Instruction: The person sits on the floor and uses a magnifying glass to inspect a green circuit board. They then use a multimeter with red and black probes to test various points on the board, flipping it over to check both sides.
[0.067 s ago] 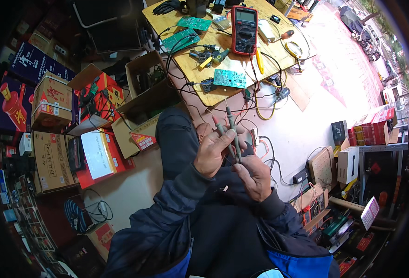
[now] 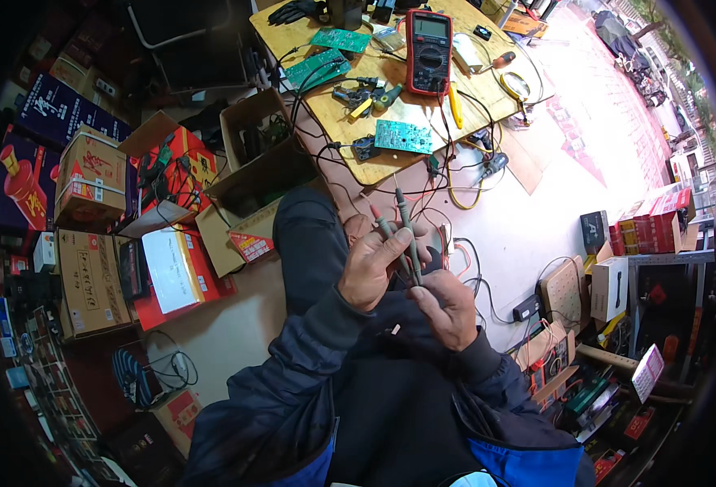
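Observation:
Over my lap, my left hand is closed round two multimeter test probes, its thumb pressed across them. One probe has a red collar near its top; the other probe is dark grey-green with a bare metal tip pointing up toward the table edge. My right hand is closed at the probes' lower ends, fingers bent and partly hidden. Beyond the hands, a red multimeter lies on the wooden table, and a green circuit board rests at the table's near edge.
More circuit boards, a screwdriver and tangled cables share the wooden table. Open cardboard boxes crowd my left. A padded stool and a box of tools stand at right; leads trail below the table.

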The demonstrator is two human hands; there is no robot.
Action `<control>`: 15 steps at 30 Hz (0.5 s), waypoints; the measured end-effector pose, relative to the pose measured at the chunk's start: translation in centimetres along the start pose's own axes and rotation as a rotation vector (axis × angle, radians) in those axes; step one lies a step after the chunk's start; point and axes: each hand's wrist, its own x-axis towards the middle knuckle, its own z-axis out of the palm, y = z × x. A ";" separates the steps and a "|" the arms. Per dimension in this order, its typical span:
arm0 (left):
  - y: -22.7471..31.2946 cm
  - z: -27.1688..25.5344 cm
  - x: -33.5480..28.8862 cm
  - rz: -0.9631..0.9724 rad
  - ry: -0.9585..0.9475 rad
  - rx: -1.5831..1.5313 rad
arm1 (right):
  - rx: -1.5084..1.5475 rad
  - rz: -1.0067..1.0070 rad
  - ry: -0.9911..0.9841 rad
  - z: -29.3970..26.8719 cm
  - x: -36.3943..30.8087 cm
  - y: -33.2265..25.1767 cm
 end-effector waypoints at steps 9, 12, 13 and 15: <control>0.3 -1.0 -1.5 -0.249 -0.165 0.315 | -0.163 -0.191 -0.191 -2.3 4.5 -3.0; 1.3 -1.4 -1.5 -0.291 -0.188 0.379 | -0.121 -0.196 -0.197 -2.0 5.5 -3.0; 1.9 -1.6 -1.5 -0.318 -0.217 0.391 | -0.103 -0.204 -0.193 -1.7 5.7 -2.8; 2.9 -2.0 -1.5 -0.359 -0.249 0.405 | -0.046 -0.195 -0.152 -1.1 6.0 -2.4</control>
